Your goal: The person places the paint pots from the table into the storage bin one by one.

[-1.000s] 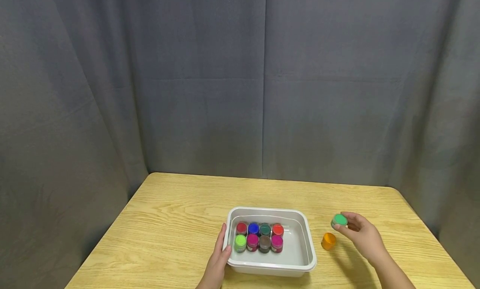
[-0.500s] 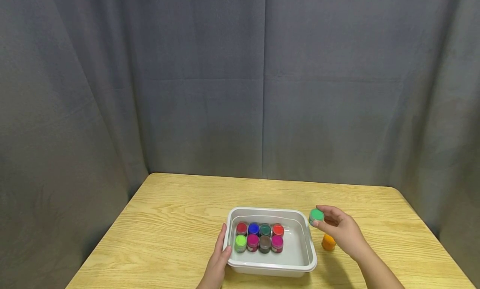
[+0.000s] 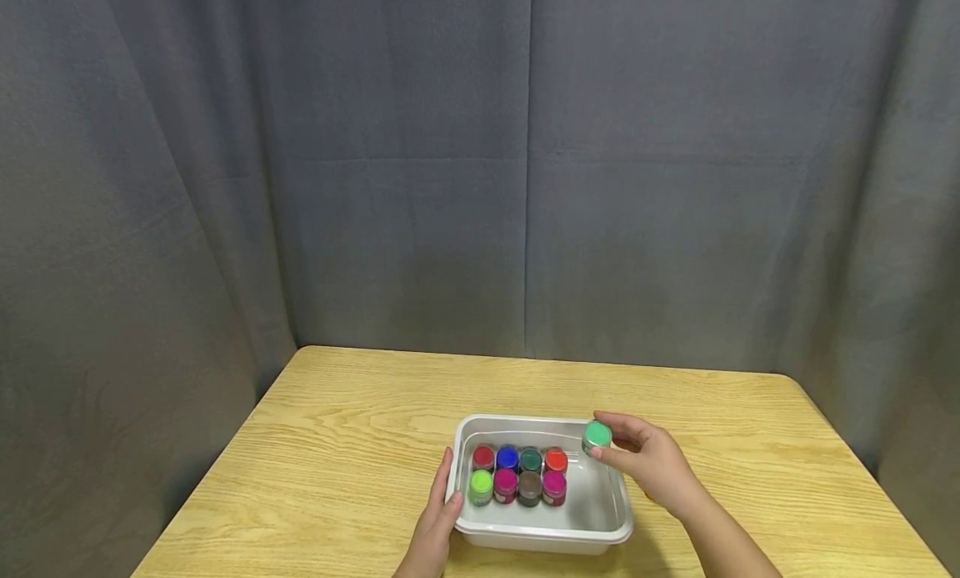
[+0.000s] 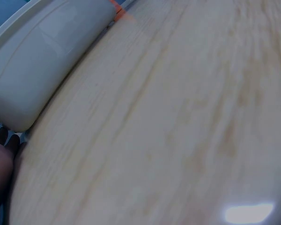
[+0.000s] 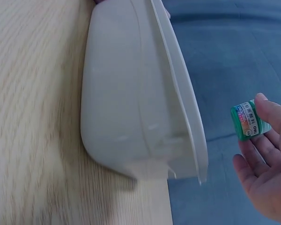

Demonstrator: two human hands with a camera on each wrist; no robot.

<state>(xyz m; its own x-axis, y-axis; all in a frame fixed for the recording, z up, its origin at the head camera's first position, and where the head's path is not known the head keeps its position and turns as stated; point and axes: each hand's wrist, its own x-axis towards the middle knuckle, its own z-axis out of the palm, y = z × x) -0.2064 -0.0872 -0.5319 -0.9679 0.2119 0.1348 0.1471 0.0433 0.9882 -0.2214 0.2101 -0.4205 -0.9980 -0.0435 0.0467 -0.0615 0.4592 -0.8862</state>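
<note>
My right hand (image 3: 660,469) pinches a small paint jar with a green lid (image 3: 597,434) between thumb and fingers, over the right back part of a white plastic tub (image 3: 543,531). In the right wrist view the green jar (image 5: 247,120) shows a printed label and is above the tub's rim. My left hand (image 3: 431,532) holds the tub's left side, thumb at the rim and fingers along the outer wall. Inside the tub, two rows of jars stand upright at the left and middle, among them a lime green jar (image 3: 481,486) and an orange-red jar (image 3: 556,459).
The tub stands near the front of a wooden table (image 3: 360,444). An orange jar lies mostly hidden behind my right hand, to the right of the tub. Grey curtains (image 3: 420,228) hang behind the table and on both sides.
My right hand has carried the green jar leftward, from above the table near the orange jar to over the tub, covering most of the orange jar. My left hand and the tub stay put.
</note>
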